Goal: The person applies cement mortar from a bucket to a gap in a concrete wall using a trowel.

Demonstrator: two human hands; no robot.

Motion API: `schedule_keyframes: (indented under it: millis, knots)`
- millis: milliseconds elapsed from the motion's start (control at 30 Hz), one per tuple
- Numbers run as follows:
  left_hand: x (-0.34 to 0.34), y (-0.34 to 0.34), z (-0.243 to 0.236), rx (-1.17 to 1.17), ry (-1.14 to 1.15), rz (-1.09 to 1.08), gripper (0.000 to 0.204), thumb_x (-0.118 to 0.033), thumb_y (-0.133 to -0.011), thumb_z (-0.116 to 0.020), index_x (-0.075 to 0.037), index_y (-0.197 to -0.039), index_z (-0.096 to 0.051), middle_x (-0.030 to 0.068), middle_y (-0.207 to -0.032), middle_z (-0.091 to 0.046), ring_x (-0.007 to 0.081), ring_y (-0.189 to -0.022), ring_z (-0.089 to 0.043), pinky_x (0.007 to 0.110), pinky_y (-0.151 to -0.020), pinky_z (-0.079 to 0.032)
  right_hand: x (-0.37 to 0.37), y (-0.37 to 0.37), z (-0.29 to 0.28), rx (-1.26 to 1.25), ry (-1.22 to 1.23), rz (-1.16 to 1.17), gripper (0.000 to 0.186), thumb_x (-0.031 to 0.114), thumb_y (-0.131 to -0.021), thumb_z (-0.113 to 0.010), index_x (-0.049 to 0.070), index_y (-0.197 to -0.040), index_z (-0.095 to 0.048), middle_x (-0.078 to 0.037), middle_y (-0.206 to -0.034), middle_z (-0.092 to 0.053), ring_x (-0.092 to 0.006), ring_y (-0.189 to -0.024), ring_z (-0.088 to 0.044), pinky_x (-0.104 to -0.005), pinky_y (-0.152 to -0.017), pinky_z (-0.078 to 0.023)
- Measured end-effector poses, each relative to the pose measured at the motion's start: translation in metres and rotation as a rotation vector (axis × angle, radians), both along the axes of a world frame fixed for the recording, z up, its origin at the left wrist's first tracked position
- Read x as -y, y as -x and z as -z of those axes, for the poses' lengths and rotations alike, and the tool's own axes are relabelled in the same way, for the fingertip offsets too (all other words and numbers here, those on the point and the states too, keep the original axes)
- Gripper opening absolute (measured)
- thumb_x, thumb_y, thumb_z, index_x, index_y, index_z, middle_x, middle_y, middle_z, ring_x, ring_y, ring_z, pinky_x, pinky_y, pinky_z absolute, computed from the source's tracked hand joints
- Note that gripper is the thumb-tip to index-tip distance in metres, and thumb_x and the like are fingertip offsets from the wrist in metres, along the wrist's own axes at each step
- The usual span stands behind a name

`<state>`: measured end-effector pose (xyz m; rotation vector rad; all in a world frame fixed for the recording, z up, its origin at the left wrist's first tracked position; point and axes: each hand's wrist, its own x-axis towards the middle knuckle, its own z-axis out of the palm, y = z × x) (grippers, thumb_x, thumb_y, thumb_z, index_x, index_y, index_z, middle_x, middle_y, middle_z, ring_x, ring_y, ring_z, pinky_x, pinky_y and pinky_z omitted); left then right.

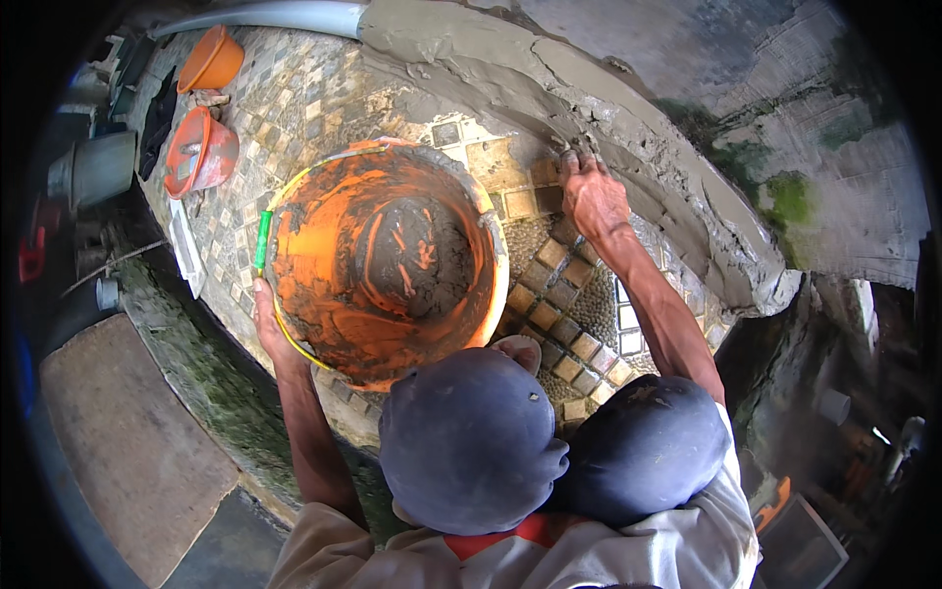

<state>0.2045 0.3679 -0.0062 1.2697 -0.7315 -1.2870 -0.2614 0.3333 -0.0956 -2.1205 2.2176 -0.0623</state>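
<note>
Bucket (312, 245) against left hand (277, 332), right hand (596, 199) at grey mortar (657, 133)

Left hand (275, 332): left side of the bucket (316, 257), fingers mostly hidden
Right hand (596, 199): right of the bucket, back upward
Right forearm (664, 302): stretched forward

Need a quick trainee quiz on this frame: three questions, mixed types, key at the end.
1. Multiple choice: what is the left hand nearest to?
A) a grey basin
B) the large orange bucket
C) a small orange tub

2. True or false: the right hand is at the edge of the grey mortar band.

3. Fill in the colour: the handle grip on the bucket is ____.

Key: 1 B; 2 true; 3 green.
</note>
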Motion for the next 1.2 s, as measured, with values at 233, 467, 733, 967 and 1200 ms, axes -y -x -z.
schedule_keyframes:
  millis: [233, 467, 733, 967, 1200]
  knots:
    - [-0.002, 0.007, -0.006, 0.018, 0.008, -0.016, 0.058, -0.045, -0.115, -0.044, 0.006, -0.142, -0.055, 0.0202, -0.131, -0.067, 0.0287, -0.111, -0.073, 0.043, -0.094, -0.062, -0.008, 0.023, 0.006, 0.125, 0.123, 0.034, 0.035, 0.018, -0.102, -0.059, 0.004, -0.134, -0.062, -0.027, -0.119, -0.07, -0.0459, -0.093, -0.074, -0.0537, -0.078, -0.063]
    - [-0.002, 0.001, -0.001, 0.004, 0.0, -0.062, 0.055, -0.042, -0.114, -0.048, 0.006, -0.137, -0.058, 0.0204, -0.127, -0.069, 0.0272, -0.108, -0.073, 0.042, -0.092, -0.062, -0.029, 0.033, -0.024, 0.295, 0.128, 0.099, 0.036, 0.016, -0.1, -0.066, 0.001, -0.133, -0.065, -0.029, -0.126, -0.067, -0.0475, -0.101, -0.072, -0.0541, -0.083, -0.063]
    - [-0.004, -0.01, 0.008, -0.001, -0.017, -0.091, 0.057, -0.043, -0.114, -0.045, 0.007, -0.139, -0.059, 0.0189, -0.128, -0.069, 0.0266, -0.108, -0.073, 0.041, -0.093, -0.061, -0.032, 0.049, -0.055, -0.257, -0.194, -0.474, 0.052, 0.004, -0.102, -0.056, -0.008, -0.15, -0.045, -0.036, -0.15, -0.049, -0.048, -0.12, -0.066, -0.049, -0.089, -0.065]
    - [-0.005, 0.001, 0.005, 0.044, -0.033, -0.127, 0.058, -0.043, -0.115, -0.043, 0.008, -0.136, -0.062, 0.019, -0.123, -0.072, 0.0249, -0.103, -0.075, 0.04, -0.089, -0.062, 0.026, 0.008, -0.013, -0.418, -0.533, -0.393, 0.068, -0.004, -0.103, -0.039, -0.009, -0.166, -0.012, -0.04, -0.158, -0.041, -0.0388, -0.096, -0.076, -0.04, -0.07, -0.068]
    - [-0.003, -0.002, 0.002, 0.069, -0.039, -0.086, 0.059, -0.043, -0.115, -0.042, 0.008, -0.137, -0.061, 0.0189, -0.123, -0.072, 0.0248, -0.103, -0.075, 0.04, -0.089, -0.063, 0.055, -0.033, 0.022, -0.28, -0.221, -0.226, 0.058, 0.01, -0.109, -0.038, -0.007, -0.163, -0.028, -0.04, -0.153, -0.048, -0.0409, -0.082, -0.077, -0.0464, -0.063, -0.066]
